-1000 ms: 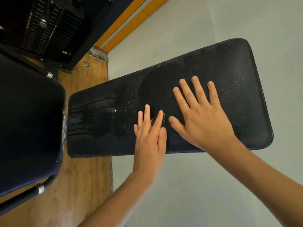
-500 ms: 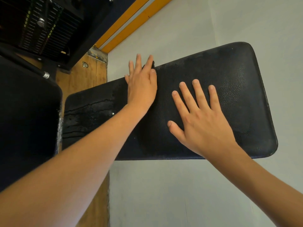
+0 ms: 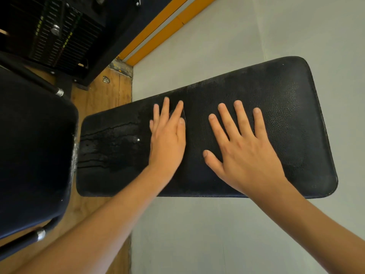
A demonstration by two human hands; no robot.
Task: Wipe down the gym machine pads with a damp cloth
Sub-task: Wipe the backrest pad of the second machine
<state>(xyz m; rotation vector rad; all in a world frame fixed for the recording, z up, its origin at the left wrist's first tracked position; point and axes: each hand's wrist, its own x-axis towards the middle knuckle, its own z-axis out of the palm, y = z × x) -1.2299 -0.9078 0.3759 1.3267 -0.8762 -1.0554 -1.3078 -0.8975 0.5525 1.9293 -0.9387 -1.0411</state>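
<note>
A long black gym pad (image 3: 286,115) lies across the middle of the view, cracked and wet with streaks (image 3: 110,143) at its left end. My left hand (image 3: 167,139) presses flat on the pad's middle, over a small dark cloth (image 3: 183,114) of which only an edge shows between the fingertips. My right hand (image 3: 243,149) rests flat on the pad just to the right, fingers spread, holding nothing.
A second black pad (image 3: 33,151) fills the left side, on a dark tube frame (image 3: 39,235). A weight stack (image 3: 55,32) stands at the top left. Wooden boards (image 3: 106,95) lie under the machine, grey floor (image 3: 217,234) to the right, and a yellow strip (image 3: 158,30) beyond.
My left hand swept from the pad's near edge up to its far edge, then came back down towards the middle. My right hand stayed planted on the pad.
</note>
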